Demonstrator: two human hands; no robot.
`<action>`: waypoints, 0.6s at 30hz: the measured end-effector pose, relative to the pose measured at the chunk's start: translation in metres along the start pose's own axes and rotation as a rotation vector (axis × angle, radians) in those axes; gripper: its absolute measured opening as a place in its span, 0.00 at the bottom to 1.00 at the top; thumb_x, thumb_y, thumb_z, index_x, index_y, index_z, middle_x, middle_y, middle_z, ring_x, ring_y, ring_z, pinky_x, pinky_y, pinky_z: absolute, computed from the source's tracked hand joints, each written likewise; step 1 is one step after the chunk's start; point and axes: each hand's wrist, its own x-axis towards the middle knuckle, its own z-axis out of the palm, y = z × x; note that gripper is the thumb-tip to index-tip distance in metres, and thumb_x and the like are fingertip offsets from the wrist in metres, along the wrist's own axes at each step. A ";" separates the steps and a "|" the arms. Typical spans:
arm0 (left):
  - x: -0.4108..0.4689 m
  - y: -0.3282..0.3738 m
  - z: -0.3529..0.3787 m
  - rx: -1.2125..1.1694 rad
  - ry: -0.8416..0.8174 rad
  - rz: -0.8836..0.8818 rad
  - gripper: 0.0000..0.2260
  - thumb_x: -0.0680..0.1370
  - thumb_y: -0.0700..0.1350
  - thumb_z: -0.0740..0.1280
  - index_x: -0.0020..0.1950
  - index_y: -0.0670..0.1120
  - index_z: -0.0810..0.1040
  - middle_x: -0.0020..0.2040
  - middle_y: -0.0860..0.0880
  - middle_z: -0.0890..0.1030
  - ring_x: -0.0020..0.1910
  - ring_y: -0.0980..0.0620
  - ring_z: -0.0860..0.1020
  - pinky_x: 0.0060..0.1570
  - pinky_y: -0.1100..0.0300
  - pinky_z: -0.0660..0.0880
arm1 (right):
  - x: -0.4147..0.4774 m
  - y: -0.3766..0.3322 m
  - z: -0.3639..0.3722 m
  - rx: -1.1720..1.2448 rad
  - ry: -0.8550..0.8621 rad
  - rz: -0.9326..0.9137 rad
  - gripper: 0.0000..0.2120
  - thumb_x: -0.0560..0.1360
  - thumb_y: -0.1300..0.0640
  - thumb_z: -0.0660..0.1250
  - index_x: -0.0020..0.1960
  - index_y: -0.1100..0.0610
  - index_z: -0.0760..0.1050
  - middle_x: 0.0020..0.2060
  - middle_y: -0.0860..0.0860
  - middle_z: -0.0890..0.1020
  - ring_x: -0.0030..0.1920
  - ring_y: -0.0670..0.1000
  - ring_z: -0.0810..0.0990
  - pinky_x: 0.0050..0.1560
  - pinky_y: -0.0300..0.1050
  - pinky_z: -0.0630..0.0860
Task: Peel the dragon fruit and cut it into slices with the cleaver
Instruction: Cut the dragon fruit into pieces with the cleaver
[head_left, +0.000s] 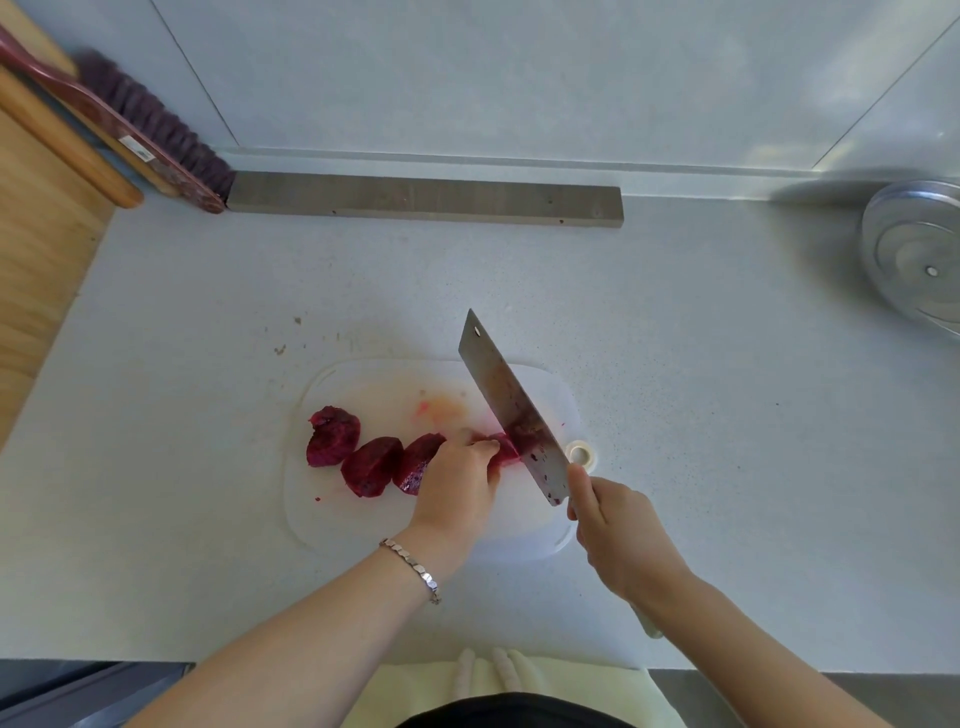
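Note:
On the white cutting board (363, 519) lie three cut pieces of peeled magenta dragon fruit (371, 465) in a row at the left. My left hand (457, 488) presses down on the remaining dragon fruit piece (506, 451), fingers curled over it. My right hand (618, 535) grips the cleaver's handle. The cleaver (511, 410) has its blade angled away from me, its edge resting in the held piece just right of my left fingertips. Red juice smears the blade.
A grey bar (426, 200) lies along the back wall, and a brush (150, 130) with dark bristles leans at the back left beside wooden boards (47, 171). A metal lid (917, 254) sits at the far right. A small white ring (581, 452) lies beside the cleaver.

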 end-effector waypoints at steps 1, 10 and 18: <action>0.000 0.000 0.000 -0.004 0.000 0.000 0.12 0.78 0.40 0.63 0.59 0.42 0.79 0.56 0.44 0.78 0.54 0.45 0.77 0.58 0.58 0.73 | 0.000 0.001 0.001 -0.016 -0.001 -0.003 0.32 0.80 0.43 0.45 0.42 0.69 0.73 0.30 0.55 0.72 0.30 0.51 0.68 0.33 0.44 0.66; 0.000 -0.003 0.001 -0.019 -0.009 -0.001 0.11 0.78 0.39 0.62 0.57 0.41 0.80 0.55 0.44 0.78 0.55 0.46 0.76 0.55 0.58 0.72 | 0.014 0.006 0.025 -0.010 0.015 0.051 0.31 0.80 0.44 0.45 0.43 0.70 0.73 0.31 0.56 0.73 0.32 0.51 0.70 0.34 0.45 0.67; -0.002 -0.005 0.001 -0.038 0.023 -0.020 0.13 0.78 0.39 0.63 0.62 0.43 0.77 0.58 0.46 0.78 0.57 0.48 0.75 0.59 0.59 0.71 | 0.017 0.000 0.011 0.099 0.033 0.053 0.30 0.79 0.42 0.45 0.38 0.65 0.71 0.28 0.54 0.71 0.29 0.51 0.68 0.32 0.45 0.66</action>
